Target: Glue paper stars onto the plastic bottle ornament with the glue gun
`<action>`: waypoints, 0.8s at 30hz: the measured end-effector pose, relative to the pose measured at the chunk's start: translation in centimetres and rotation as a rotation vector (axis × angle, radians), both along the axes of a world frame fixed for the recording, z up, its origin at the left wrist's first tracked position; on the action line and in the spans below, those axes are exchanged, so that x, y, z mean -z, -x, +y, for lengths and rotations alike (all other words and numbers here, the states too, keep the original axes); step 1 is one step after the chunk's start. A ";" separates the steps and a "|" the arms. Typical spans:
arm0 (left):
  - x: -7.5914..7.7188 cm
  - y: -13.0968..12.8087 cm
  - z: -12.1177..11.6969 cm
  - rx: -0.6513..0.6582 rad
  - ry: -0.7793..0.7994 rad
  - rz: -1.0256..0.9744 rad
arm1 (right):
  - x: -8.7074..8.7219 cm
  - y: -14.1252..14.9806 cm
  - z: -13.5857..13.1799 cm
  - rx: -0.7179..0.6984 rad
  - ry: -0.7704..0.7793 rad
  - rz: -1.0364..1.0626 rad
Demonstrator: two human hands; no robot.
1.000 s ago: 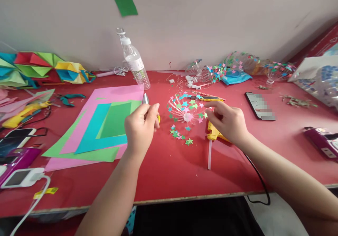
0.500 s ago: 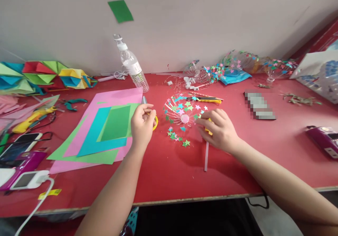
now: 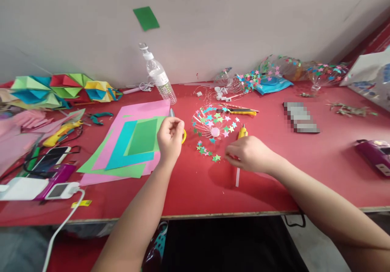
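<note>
My left hand (image 3: pixel 170 138) hovers over the right edge of the coloured paper, fingers curled and thumb against them; whatever it may pinch is too small to see. Partly hidden beneath it are scissors with a yellow handle (image 3: pixel 184 136). My right hand (image 3: pixel 251 154) is bent over a yellow glue gun (image 3: pixel 243 132), fingertips drawn together at its left. The gun's body is covered, with a pale glue stick (image 3: pixel 237 178) showing below. Between my hands stands a clear cut-plastic flower shape (image 3: pixel 215 132) dotted with paper stars. Loose paper stars (image 3: pixel 216 158) lie in front of it.
Sheets of coloured paper (image 3: pixel 122 166) lie left. Behind are a plastic bottle (image 3: pixel 160 77) and a yellow utility knife (image 3: pixel 243 112). Pliers (image 3: pixel 100 117), a phone (image 3: pixel 51 160) and a white cable (image 3: pixel 65 223) are at far left. A purple power strip (image 3: pixel 373 156) sits right.
My right hand has drawn back toward me, uncovering the glue gun's front end. My left hand stays by the scissors. The whole view has shifted slightly.
</note>
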State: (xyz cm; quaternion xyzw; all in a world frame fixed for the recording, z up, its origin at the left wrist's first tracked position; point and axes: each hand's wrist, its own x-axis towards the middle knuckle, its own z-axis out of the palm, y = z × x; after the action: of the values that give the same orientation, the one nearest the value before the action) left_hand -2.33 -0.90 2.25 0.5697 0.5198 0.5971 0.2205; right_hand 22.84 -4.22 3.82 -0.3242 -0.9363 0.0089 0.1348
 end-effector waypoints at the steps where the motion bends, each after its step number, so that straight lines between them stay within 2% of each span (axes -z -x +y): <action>1: -0.2 -0.2 -0.5 0.047 -0.042 0.043 | 0.4 0.4 -0.2 -0.022 0.027 -0.080; 5: -1.0 -1.1 -2.6 0.237 -0.244 0.374 | 1.7 1.3 -0.4 -0.012 0.041 -0.234; 7: -1.4 -1.5 -3.4 0.365 -0.262 0.513 | 1.6 1.5 -0.3 0.018 0.038 -0.279; 9: -1.8 -1.7 -3.8 0.544 -0.121 0.676 | 1.0 1.5 -0.3 0.067 0.058 -0.343; 11: -2.2 -1.5 -3.9 0.690 0.127 0.864 | 0.1 1.1 -0.4 0.131 0.093 -0.404; 12: -2.3 -1.2 -3.8 0.720 0.252 0.942 | -0.4 0.8 -0.4 0.168 0.107 -0.422; 14: -2.4 -0.5 -3.5 0.671 0.422 1.048 | -1.1 -0.3 -0.5 0.268 0.111 -0.447; 16: -2.3 0.2 -3.2 0.561 0.472 1.101 | -1.6 -1.8 -0.5 0.392 0.114 -0.487; 17: -2.2 0.5 -3.0 0.510 0.467 1.107 | -1.6 -2.5 -0.6 0.441 0.127 -0.512; 19: -1.7 0.8 -2.6 0.448 0.441 1.089 | -1.5 -3.5 -0.7 0.450 0.148 -0.522; 24: -0.4 0.3 -1.9 0.401 0.364 0.990 | -0.2 -3.7 -0.7 0.500 0.152 -0.533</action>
State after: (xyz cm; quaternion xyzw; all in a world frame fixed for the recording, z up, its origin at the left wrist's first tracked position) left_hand -2.58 -2.84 2.70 0.8224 0.5373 0.1056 0.1541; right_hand 26.55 -4.96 4.05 -0.5428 -0.8271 -0.0396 -0.1404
